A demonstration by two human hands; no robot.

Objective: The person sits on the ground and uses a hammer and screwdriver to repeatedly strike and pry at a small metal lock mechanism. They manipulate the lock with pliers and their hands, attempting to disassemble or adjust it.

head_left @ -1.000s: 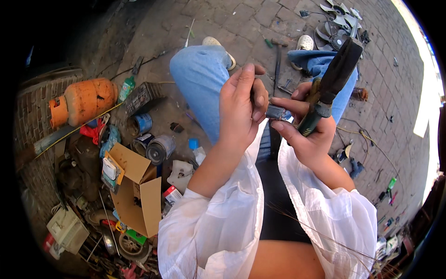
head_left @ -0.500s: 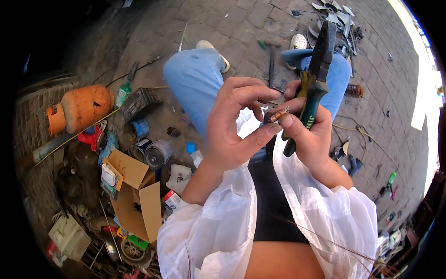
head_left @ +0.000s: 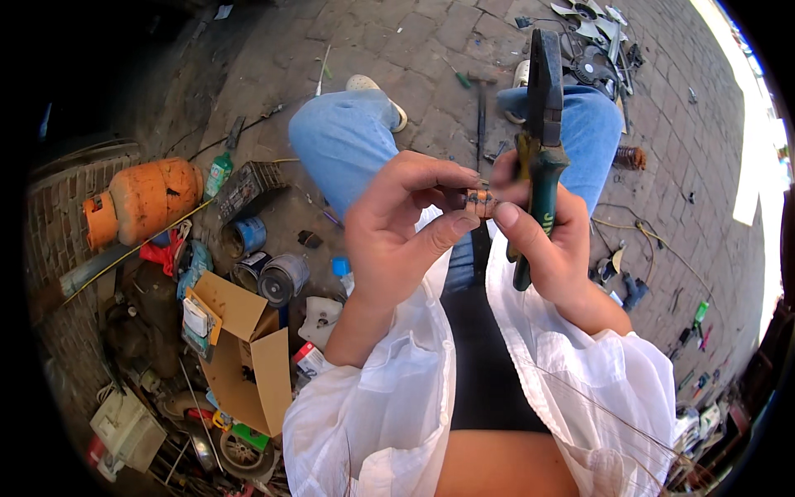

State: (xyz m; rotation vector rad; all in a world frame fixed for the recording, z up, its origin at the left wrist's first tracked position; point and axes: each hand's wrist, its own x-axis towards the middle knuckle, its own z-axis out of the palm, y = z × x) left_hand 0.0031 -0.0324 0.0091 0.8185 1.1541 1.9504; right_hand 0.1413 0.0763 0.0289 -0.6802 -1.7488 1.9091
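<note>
Over my lap, my left hand (head_left: 385, 236) pinches a small copper-coloured part (head_left: 480, 204) with dark marks across it, between thumb and fingertips. The thumb tip of my right hand (head_left: 565, 263) meets the part's right end. A pair of combination pliers (head_left: 546, 116) rests in that same right hand, green handles in the palm and dark jaws pointing away from me. Some right fingers are blurred or hidden behind the pliers. Beyond my hands a hammer (head_left: 482, 112) lies on the paving between my feet.
On the left stand an orange gas cylinder (head_left: 156, 195), a black crate (head_left: 248, 190), several cans (head_left: 283, 279) and an open cardboard box (head_left: 273, 381). Fan parts (head_left: 595, 65) lie at the far right. A rusty coil (head_left: 631, 158) and thin wires (head_left: 654, 238) are beside my right knee.
The copper-coloured part has turned, showing its marked side. The pliers have swung left and stand straighter in my right hand. My left hand has shifted slightly left.
</note>
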